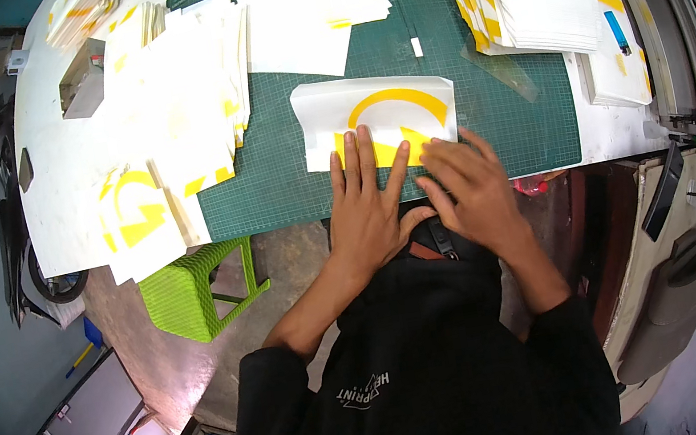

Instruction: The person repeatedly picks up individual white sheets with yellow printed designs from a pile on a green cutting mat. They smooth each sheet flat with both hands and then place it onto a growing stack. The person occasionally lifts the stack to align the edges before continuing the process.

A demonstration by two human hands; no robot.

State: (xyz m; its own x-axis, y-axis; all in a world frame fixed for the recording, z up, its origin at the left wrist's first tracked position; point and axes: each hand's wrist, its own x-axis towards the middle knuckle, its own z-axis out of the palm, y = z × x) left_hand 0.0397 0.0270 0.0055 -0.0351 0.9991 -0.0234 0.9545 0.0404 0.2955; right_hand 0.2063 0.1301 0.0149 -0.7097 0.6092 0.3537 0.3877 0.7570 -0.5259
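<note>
A white paper piece [319, 114] with a yellow curved print lies on the green cutting mat [272, 193], close to the table's front edge. It looks like a folded sheet or paper bag; which one I cannot tell. My left hand [367, 206] rests flat on its lower edge, fingers stretched and pointing away from me. Over the lower right corner is my right hand [474, 185], its fingers slightly bent and apart, somewhat blurred. Nothing shows between the fingers of either hand.
Stacks of white and yellow printed paper [196, 105] cover the left; another stack [537, 9] stands at right. A grey box [83, 81], a blue lighter [616, 31] and a clear plastic strip [502, 73] lie about. A green stool [189, 295] stands below the table edge.
</note>
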